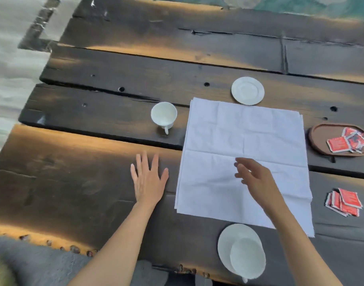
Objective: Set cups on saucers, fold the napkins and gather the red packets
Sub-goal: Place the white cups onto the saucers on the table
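Plainly, the head camera looks down on a dark, weathered plank table (106, 195) with sunlit streaks. A stack of unfolded white paper napkins (245, 141) lies spread flat near the table's middle, its edges slightly offset so the number of sheets is hard to tell. The left hand (149, 180) rests palm-down on the bare wood just beside the napkins' left edge, fingers spread wide and holding nothing. The right hand (253, 178) hovers over the napkins' near half, fingers loosely curled and apart, empty; whether it touches the paper cannot be told. A white cup on a white saucer (242, 251) sits at the near edge, its handle partly cut off. Another white cup (164, 116) stands alone left of the napkins. An empty white saucer (247, 90) touches their far edge. Toward the right edge, red packets (349, 141) lie in a brown oval wooden tray (319, 139), and a loose pile of red packets (343, 202) lies nearer; their print is unreadable.
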A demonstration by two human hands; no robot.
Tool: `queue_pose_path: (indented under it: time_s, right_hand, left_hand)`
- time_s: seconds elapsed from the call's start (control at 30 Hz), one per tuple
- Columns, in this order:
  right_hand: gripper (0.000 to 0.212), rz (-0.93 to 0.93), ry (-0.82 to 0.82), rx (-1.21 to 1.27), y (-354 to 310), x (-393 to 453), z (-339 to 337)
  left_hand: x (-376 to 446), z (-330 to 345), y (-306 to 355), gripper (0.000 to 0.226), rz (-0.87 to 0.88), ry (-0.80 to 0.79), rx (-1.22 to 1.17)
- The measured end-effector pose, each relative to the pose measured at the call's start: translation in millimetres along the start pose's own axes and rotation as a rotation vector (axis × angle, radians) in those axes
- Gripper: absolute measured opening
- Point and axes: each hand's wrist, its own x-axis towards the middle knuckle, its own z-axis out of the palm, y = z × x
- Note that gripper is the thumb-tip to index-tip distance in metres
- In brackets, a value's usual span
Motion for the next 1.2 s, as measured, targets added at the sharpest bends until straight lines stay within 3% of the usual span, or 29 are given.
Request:
queue_pose_path:
  time_s: [0.3,0.5,0.67,0.97,1.2]
  right_hand:
    - [0.040,-0.163,-0.122,-0.021,-106.5,109.2,85.2]
    - [0.032,-0.123,-0.188,-0.061,-125.0,157.0,137.7]
    - [0.038,-0.152,-0.165,-0.147,-119.4,178.0,159.1]
    - [0.038,-0.142,-0.087,-0.042,-108.4,193.4,151.4]
    - [0.040,-0.082,0.107,0.186,-97.1,221.5,61.9]
  left_hand:
    - [60.3,7.2,20.2,0.071,0.007,0.049,0.037]
    - [64.2,13.8,19.1,0.073,0.016,0.050,0.057]
    - [65.5,14.5,19.8,0.074,0.012,0.029,0.068]
    - [64.4,13.2,20.7,0.073,0.002,0.027,0.070]
    - [62.2,14.2,20.6,0.074,0.001,0.042,0.069]
